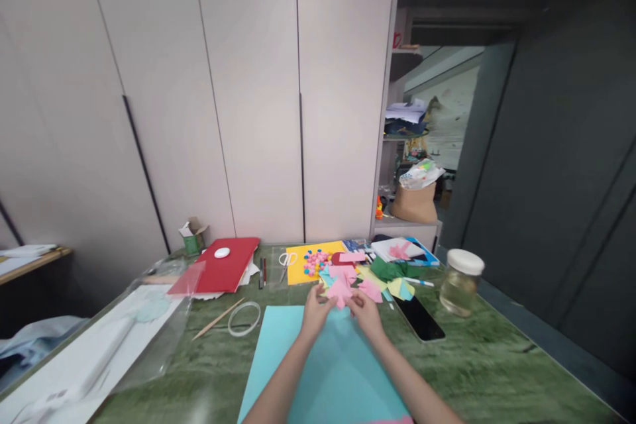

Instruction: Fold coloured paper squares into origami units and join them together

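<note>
Pink paper piece (340, 292), one, held between two hands.
Left hand (316, 311) pinches its left side, right hand (366, 313) its right; neither clearly nearer. Piece lies between the fingertips, by the far edge of the blue sheet (348, 371); long axis cannot be told.

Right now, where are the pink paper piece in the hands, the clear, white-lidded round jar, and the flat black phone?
Pink paper piece (339, 291), head view: its visible middle.
Clear, white-lidded round jar (458, 290), head view: its clear side.
Flat black phone (421, 318), head view: its dark upper face.
</note>
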Tool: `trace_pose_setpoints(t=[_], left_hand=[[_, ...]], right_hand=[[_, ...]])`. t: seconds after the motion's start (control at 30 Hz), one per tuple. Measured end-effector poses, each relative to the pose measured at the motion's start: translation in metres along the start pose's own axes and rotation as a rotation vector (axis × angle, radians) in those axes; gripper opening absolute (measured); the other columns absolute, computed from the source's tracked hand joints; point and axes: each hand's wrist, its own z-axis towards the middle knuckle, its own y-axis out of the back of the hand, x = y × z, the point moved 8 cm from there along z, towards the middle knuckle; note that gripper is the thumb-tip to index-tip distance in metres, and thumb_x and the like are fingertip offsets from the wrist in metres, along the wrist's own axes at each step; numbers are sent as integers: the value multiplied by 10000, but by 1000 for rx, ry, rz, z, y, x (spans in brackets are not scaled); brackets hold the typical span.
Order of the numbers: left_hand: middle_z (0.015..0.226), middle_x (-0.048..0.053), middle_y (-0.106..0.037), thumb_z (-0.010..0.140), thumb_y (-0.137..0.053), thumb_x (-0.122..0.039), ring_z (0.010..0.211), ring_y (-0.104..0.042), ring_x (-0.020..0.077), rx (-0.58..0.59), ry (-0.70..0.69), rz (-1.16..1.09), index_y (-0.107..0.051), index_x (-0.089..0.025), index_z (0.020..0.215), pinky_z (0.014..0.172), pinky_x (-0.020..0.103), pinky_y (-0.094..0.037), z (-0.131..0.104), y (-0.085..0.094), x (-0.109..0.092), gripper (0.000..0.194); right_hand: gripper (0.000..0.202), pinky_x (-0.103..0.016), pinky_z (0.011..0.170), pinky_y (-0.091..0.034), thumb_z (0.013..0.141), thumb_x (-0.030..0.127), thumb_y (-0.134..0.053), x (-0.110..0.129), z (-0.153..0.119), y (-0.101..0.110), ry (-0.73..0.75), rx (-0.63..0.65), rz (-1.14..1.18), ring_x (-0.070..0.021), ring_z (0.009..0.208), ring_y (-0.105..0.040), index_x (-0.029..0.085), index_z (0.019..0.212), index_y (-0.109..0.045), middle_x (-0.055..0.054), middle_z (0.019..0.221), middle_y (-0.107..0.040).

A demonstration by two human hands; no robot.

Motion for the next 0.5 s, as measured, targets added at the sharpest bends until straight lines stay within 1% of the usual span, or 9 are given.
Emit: trace_pose_setpoints(t=[0.03, 0.1, 0.17, 0.33, 0.5], left_hand=[[1206, 103, -551, 859, -560, -305, 1037, -569, 234, 60, 49, -2, -526, -156, 1183, 863, 456, -483, 3, -3, 12, 359], [1153, 91, -579, 874, -541, -304, 966, -597, 209, 158, 123, -12, -541, -150, 1158, 802, 417, -515, 6, -11, 30, 323], [1151, 92, -580, 872, -543, -306, 962, -598, 208, 203, 160, -27, -542, -148, 1158, 798, 411, -518, 8, -17, 40, 326], [1164, 92, -575, 870, -544, -310, 976, -593, 215, 206, 182, -51, -540, -150, 1163, 807, 417, -513, 9, -20, 55, 334], [1168, 93, -573, 870, -546, -308, 979, -593, 215, 185, 171, -26, -539, -151, 1165, 807, 417, -513, 10, -21, 64, 335]], right_hand=[[300, -385, 778, -523, 889, 318, -545, -2, 0, 0, -11, 13, -2, -191, 931, -607, 152, 1138, -552, -70, 1117, -591], [299, -386, 781, -523, 889, 318, -544, -5, 1, -1, -28, 38, -5, -191, 933, -606, 154, 1139, -553, -71, 1120, -591], [299, -386, 781, -523, 890, 319, -542, -8, 1, -3, -41, 60, -7, -191, 933, -606, 155, 1139, -553, -71, 1120, -591], [299, -386, 780, -523, 890, 316, -543, -14, -1, -12, -68, 118, -5, -188, 931, -607, 154, 1141, -551, -73, 1119, -591], [300, -389, 784, -521, 890, 314, -543, -17, -5, -16, -80, 141, -16, -190, 936, -606, 154, 1144, -549, -74, 1125, -589]])
